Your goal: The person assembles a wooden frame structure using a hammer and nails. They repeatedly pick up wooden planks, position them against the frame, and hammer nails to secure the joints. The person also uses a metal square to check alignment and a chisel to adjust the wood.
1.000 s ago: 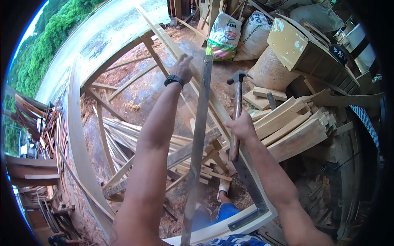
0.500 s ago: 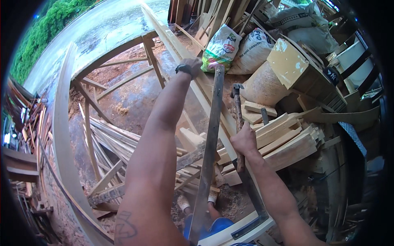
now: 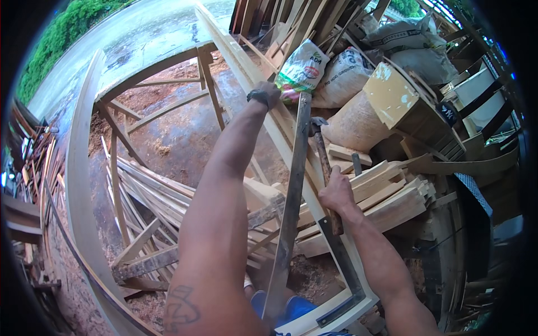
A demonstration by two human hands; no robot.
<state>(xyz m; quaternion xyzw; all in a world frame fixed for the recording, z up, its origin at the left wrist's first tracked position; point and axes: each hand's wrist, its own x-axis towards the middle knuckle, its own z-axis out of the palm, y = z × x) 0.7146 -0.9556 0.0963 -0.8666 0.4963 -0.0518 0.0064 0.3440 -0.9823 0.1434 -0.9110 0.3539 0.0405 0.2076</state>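
Note:
My right hand is wrapped round the wooden handle of a claw hammer, its metal head up near the edge of the long timber. My left hand, a dark band at the wrist, grips a long pale wooden board further off; its fingertips are partly hidden. A dark metal carpenter's square lies on the board's near end, at the corner where it meets a crosswise pale piece. Between my arms a weathered grey plank runs lengthwise.
A second long board stands at left, on a rough timber trestle. Thin strips lie below. Stacked offcuts, filled sacks and a yellowish worn box crowd the right. Wet pavement lies beyond.
The hammer's head has tipped slightly left, closer to the grey plank. My left hand stays on the board. The whole view has shifted a little.

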